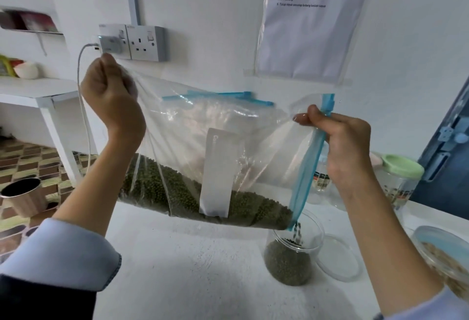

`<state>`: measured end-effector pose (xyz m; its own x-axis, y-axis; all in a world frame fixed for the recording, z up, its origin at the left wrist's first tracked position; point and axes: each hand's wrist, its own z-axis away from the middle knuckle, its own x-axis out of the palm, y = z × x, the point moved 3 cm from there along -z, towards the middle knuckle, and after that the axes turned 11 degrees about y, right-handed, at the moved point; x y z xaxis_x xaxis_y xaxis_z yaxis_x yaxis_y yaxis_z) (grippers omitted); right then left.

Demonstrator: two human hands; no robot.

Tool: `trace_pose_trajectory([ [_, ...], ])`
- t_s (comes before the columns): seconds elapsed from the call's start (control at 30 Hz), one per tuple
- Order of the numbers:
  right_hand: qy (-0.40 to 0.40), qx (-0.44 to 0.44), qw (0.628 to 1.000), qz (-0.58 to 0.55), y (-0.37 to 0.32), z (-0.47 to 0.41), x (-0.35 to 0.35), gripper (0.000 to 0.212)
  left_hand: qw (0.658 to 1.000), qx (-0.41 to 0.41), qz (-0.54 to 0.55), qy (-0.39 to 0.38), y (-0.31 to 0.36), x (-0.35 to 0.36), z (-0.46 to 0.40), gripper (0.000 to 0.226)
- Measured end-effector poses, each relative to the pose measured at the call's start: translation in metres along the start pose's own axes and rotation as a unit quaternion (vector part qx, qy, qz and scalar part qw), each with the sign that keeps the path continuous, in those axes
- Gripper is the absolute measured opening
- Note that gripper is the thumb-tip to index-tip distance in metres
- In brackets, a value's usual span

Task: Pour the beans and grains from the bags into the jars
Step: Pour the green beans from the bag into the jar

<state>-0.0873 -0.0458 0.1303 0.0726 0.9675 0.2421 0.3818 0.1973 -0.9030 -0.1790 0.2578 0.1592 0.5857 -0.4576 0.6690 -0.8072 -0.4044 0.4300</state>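
Worktop [203, 269]: white, running from 6 o'clock up to the wall; its bare middle gives the most room, while its left edge falls away at 8 o'clock to patterned floor and a metal cup [21, 196].
Bag [215, 157]: clear zip bag held in the air at the centre, tilted so its low corner points to 5 o'clock; green beans [162, 187] lie along its lower side, a white label on its front.
Left hand [111, 96]: at 10 o'clock, fist curled round the raised closed corner of the bag.
Right hand [345, 147]: at 3 o'clock, thumb and fingers pinching the blue zip strip [308, 170] and keeping the mouth narrow.
Open jar [291, 251]: clear, at 5 o'clock directly under the low corner, about half full of beans; a thin stream drops into it.
Loose lid [340, 258]: clear, lying flat just beside the jar at 4 o'clock.
Other jars: a green-lidded jar [399, 180] at 3 o'clock near the wall, and a filled jar with a blue lid [444, 264] at the 4 o'clock edge.
Doing it well: I judge the spout should stay small and centred over the mouth, the left corner rising slowly so the beans slide rather than surge.
Room: crowded on the right, where jars and the lid stand near the right forearm; freer space lies toward 7 o'clock.
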Motion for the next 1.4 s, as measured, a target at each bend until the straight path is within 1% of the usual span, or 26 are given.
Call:
trace_pose_trajectory([
  [0.07, 0.032, 0.008, 0.999, -0.021, 0.000, -0.002, -0.004, 0.023, 1.000, -0.004, 0.002, 0.002, 0.000, -0.001, -0.001, 0.038],
  [0.17, 0.005, 0.016, 1.000, 0.007, -0.004, -0.002, 0.000, 0.022, 1.000, 0.000, -0.008, 0.000, 0.003, -0.002, -0.003, 0.038],
  [0.27, 0.028, 0.011, 1.000, 0.001, -0.008, -0.001, -0.003, 0.021, 1.000, 0.005, -0.014, 0.000, 0.007, -0.002, -0.005, 0.038],
  [0.37, -0.010, 0.018, 1.000, 0.023, -0.010, 0.003, -0.001, 0.018, 1.000, -0.003, -0.013, 0.000, 0.008, -0.004, -0.003, 0.038],
  [0.47, 0.017, 0.021, 1.000, 0.017, -0.010, 0.003, -0.005, 0.018, 1.000, -0.009, -0.017, 0.006, 0.013, -0.004, -0.001, 0.037],
  [0.57, -0.024, 0.030, 0.999, 0.026, -0.011, 0.004, -0.003, 0.017, 1.000, -0.010, -0.023, 0.003, 0.016, -0.006, 0.002, 0.037],
  [0.6, -0.023, 0.030, 0.999, 0.024, -0.011, 0.005, -0.003, 0.017, 1.000, -0.013, -0.024, 0.004, 0.016, -0.006, 0.002, 0.037],
  [0.67, 0.018, 0.027, 0.999, -0.001, -0.012, 0.007, -0.008, 0.016, 0.999, -0.022, -0.021, 0.009, 0.017, -0.005, 0.002, 0.038],
  [0.7, 0.025, 0.026, 0.999, -0.012, -0.012, 0.008, -0.009, 0.016, 0.999, -0.023, -0.022, 0.010, 0.018, -0.004, 0.002, 0.038],
  [0.8, -0.004, 0.032, 0.999, -0.004, -0.011, 0.012, -0.007, 0.017, 0.999, -0.013, -0.031, 0.004, 0.024, 0.000, 0.003, 0.037],
  [0.9, -0.002, 0.028, 1.000, -0.009, -0.014, 0.007, -0.012, 0.019, 1.000, -0.006, -0.028, 0.012, 0.028, 0.001, 0.005, 0.036],
  [1.0, -0.046, 0.032, 0.998, 0.011, -0.017, 0.004, -0.010, 0.017, 0.999, 0.007, -0.037, 0.013, 0.030, 0.002, 0.005, 0.036],
  [1.1, -0.020, 0.028, 0.999, -0.013, -0.018, 0.001, -0.012, 0.018, 0.998, 0.024, -0.045, 0.021, 0.030, 0.002, 0.002, 0.038],
  [1.2, -0.061, 0.029, 0.998, 0.000, -0.017, 0.003, -0.006, 0.017, 0.997, 0.041, -0.061, 0.017, 0.031, 0.001, 0.000, 0.038],
  [1.3, -0.018, 0.032, 0.999, -0.032, -0.014, 0.002, -0.006, 0.018, 0.997, 0.047, -0.053, 0.026, 0.033, -0.001, -0.002, 0.039],
  [1.4, -0.058, 0.034, 0.998, -0.019, -0.014, 0.006, 0.002, 0.017, 0.996, 0.066, -0.061, 0.016, 0.036, -0.002, 0.001, 0.039],
])
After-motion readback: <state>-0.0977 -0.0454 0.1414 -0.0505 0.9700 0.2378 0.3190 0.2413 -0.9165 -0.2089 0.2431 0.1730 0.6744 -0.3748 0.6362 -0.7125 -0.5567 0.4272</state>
